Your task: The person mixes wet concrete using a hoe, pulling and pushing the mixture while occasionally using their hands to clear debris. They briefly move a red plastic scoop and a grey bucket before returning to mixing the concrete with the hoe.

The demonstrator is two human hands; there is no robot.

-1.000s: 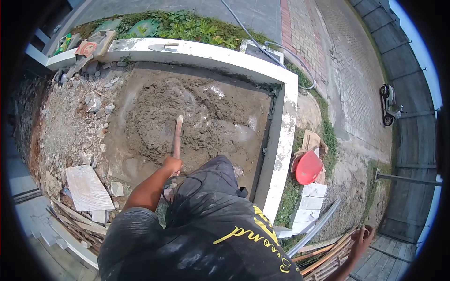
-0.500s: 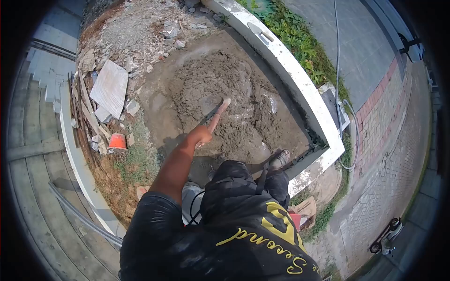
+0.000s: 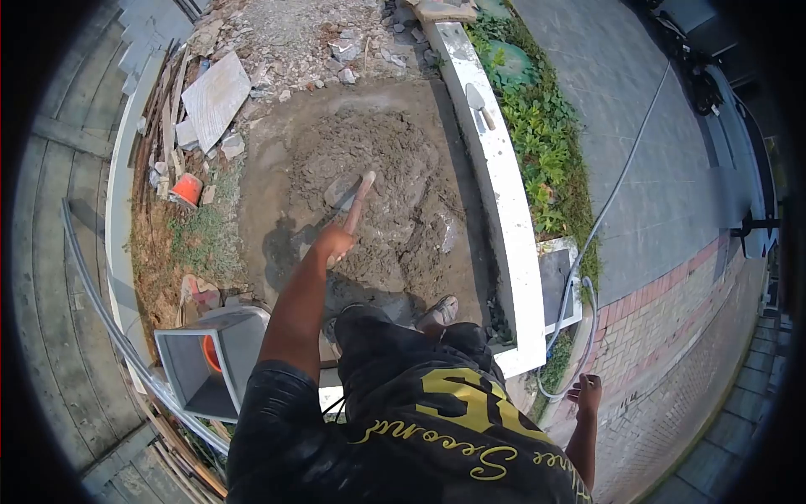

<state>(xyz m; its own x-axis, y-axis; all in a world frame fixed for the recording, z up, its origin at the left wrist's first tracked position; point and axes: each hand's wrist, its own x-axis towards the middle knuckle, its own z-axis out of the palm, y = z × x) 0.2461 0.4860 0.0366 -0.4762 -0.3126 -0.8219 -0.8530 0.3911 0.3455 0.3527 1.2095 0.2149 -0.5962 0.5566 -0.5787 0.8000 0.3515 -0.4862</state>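
My left hand (image 3: 334, 242) is wrapped round the wooden handle of a hoe (image 3: 359, 202), out in front of my legs. The hoe's flat grey blade (image 3: 340, 191) lies against a broad heap of wet grey mortar (image 3: 403, 155), partly sunk in it. Out to the side at the lower right, my right hand (image 3: 586, 391) hangs away from the hoe, holding nothing, with its fingers a little apart. My shoe (image 3: 437, 313) stands at the near edge of the mortar.
A low white wall (image 3: 495, 168) borders the mortar on the right, with a trowel (image 3: 480, 105) on top. Rubble, a pale slab (image 3: 217, 101) and an orange bucket (image 3: 187, 190) lie left. A grey box (image 3: 210, 361) stands near my left arm. A hose (image 3: 617, 181) runs right.
My view has shifted, bringing the grey box and my right hand into sight. My left hand stays on the hoe, whose blade remains at the mortar.
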